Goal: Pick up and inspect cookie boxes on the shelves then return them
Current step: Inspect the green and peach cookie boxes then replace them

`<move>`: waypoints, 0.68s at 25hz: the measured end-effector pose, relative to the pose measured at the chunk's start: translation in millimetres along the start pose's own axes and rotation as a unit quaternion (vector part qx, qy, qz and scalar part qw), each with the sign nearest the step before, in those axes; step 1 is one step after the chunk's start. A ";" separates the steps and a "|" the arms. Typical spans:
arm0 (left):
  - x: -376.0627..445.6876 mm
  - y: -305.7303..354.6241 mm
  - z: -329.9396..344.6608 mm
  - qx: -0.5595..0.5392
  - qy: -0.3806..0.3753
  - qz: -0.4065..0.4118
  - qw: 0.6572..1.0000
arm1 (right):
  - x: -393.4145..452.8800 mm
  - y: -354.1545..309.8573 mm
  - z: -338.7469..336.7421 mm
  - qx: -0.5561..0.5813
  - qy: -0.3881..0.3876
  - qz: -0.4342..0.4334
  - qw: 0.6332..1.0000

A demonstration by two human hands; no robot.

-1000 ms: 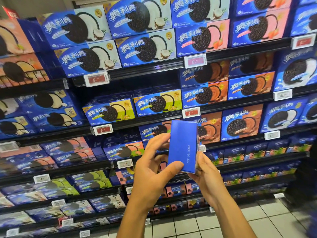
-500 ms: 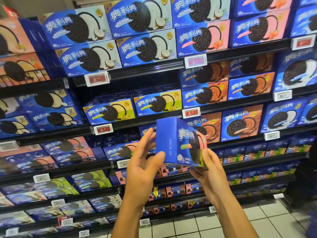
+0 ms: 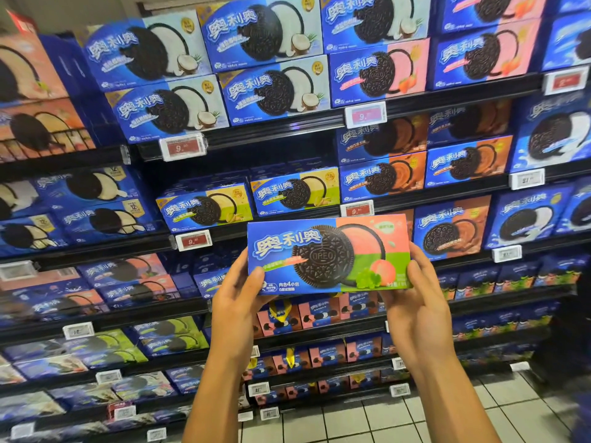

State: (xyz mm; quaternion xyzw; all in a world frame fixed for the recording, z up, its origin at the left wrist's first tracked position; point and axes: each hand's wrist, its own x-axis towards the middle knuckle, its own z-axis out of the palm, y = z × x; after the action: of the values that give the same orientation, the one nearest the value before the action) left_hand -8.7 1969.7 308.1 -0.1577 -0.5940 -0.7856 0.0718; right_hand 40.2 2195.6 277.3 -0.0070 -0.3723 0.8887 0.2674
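I hold a blue cookie box (image 3: 327, 254) with a dark sandwich cookie, a pink and green panel and a peach printed on its front. It is level, front face toward me, in front of the middle shelves. My left hand (image 3: 238, 297) grips its left end, thumb on the front lower corner. My right hand (image 3: 415, 302) grips its right end from below and behind. Both forearms rise from the bottom of the view.
Black shelves (image 3: 287, 129) packed with similar blue cookie boxes fill the view, with white price tags (image 3: 365, 115) on the shelf edges. Smaller pink and blue packs (image 3: 319, 314) sit just behind the held box. White floor tiles (image 3: 447, 417) show at the bottom right.
The box has been turned from its narrow blue end, through a corner-on pose, to its wide printed front facing me. Both hands have spread apart to its two ends.
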 end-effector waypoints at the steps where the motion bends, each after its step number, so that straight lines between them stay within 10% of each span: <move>1: 0.9 -0.9 -1.3 -0.003 0.001 0.000 1.000 | -0.6 -0.6 0.7 0.013 -0.001 0.009 1.000; 13: 9.8 -13.3 -8.8 0.022 -0.002 -0.067 0.998 | -7.4 -6.4 13.1 0.095 -0.106 0.124 0.982; 17: 8.7 -3.5 -6.9 0.215 0.029 -0.105 0.970 | -16.5 -4.6 30.2 -0.045 -0.093 0.064 0.993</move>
State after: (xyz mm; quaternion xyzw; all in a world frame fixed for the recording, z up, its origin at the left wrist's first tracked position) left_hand -19.0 1964.7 306.1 -0.0522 -0.7600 -0.6467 0.0381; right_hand 50.1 2170.5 299.1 0.0403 -0.4337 0.8833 0.1734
